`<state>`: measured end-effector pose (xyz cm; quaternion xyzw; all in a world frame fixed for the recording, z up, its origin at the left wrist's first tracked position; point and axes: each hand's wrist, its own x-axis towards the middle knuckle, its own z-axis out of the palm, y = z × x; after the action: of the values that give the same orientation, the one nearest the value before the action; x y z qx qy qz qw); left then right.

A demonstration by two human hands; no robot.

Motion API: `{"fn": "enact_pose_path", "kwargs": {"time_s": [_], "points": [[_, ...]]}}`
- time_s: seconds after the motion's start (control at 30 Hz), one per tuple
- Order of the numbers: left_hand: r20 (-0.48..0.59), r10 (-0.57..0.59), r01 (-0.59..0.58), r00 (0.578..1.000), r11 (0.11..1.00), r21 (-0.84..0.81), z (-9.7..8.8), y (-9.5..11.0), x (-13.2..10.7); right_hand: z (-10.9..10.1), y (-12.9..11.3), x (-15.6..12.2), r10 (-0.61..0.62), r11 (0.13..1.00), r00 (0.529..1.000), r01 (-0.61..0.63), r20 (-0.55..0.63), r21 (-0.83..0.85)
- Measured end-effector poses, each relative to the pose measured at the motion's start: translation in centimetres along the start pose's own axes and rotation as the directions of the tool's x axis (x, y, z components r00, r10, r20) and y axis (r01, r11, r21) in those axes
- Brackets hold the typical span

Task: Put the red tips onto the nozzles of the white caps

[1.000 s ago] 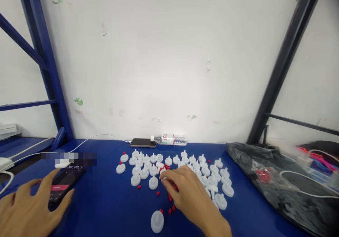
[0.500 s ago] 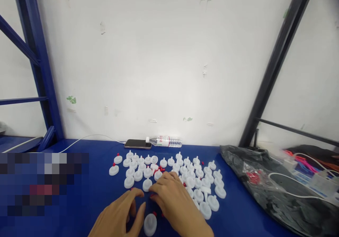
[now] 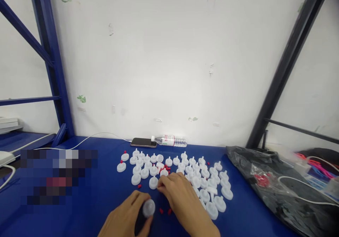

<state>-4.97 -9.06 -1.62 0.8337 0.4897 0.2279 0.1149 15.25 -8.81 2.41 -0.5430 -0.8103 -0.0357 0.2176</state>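
In the head view my left hand (image 3: 127, 214) pinches a round white plastic nozzle cap (image 3: 148, 208) between thumb and fingers, its round face turned upward. My right hand (image 3: 182, 203) is beside it, fingers curled together, next to an upright white nozzle cap (image 3: 153, 183); whatever its fingertips hold is hidden. Small red tips (image 3: 161, 211) lie on the table between my hands, and a pile of red tips (image 3: 166, 168) sits beyond the right one. Two white caps with red tips on their spouts (image 3: 121, 166) stand apart at the left.
Several white nozzle caps (image 3: 212, 210) cover the blue table (image 3: 103, 212) to the right. Against the wall lie a phone (image 3: 143, 142) on a cable and a plastic bottle (image 3: 169, 140). A black plastic bag (image 3: 254, 185) with a small clear bag of red pieces (image 3: 262, 180) lies at right.
My left hand has closed on the white nozzle cap that lay on the table and lifted it. The right hand stays near the same cap. The view has shifted slightly left.
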Motion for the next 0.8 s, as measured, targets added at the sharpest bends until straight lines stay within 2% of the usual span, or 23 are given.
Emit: {"fn": "enact_pose_path", "kwargs": {"time_s": [0.07, 0.17, 0.37, 0.57, 0.67, 0.8], "points": [[-0.061, -0.041, 0.042, 0.997, 0.999, 0.029, -0.7, -0.9, 0.3, -0.3, -0.3, -0.2, 0.047, 0.998, 0.998, -0.046, -0.028, 0.043], [-0.059, -0.056, 0.059, 0.997, 0.997, 0.047, -1.0, -1.6, 0.6, -0.9, -0.7, -0.2, 0.087, 0.982, 0.995, -0.076, -0.056, 0.175], [-0.117, 0.028, -0.03, 0.993, 0.999, -0.016, -0.5, -0.8, 0.1, -1.9, -1.4, 0.1, 0.059, 0.865, 0.99, 0.012, -0.126, 0.502], [-0.159, -0.013, 0.003, 0.987, 0.998, -0.062, -1.3, -0.4, 0.3, -2.3, -1.6, 0.0, 0.094, 0.803, 0.986, 0.008, -0.14, 0.596], [-0.127, -0.02, 0.007, 0.992, 0.995, -0.097, -1.7, -0.4, 0.2, -2.4, -1.7, -0.1, 0.095, 0.793, 0.987, 0.004, -0.13, 0.609], [-0.123, -0.025, -0.004, 0.992, 0.973, -0.232, -1.7, -0.5, 0.0, -2.4, -1.9, -0.1, 0.102, 0.781, 0.988, -0.005, -0.12, 0.624]]}}
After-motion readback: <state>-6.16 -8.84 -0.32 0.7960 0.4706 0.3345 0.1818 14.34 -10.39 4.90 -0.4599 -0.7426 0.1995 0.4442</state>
